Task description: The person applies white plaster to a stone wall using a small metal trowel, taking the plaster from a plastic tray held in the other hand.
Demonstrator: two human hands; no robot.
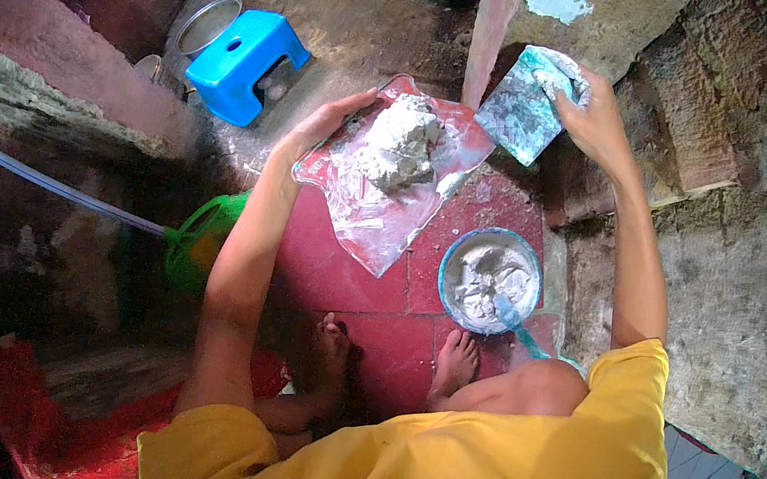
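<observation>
White paste (401, 149) sat on sheet (374, 238). Your left hand (330, 121), half curled, held edge; right hand (594, 121) pinched teal board (515, 120). Level sheet seemed safest.

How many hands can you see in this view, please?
2: the left hand at the left edge of the smeared red-edged sheet bearing the white paste mound; the right hand at upper right, holding a smeared blue-green panel.

The mound (403, 146) lies on the sheet (381, 239), right of the stool (242, 64) and left of the bowl (444, 278).
</observation>
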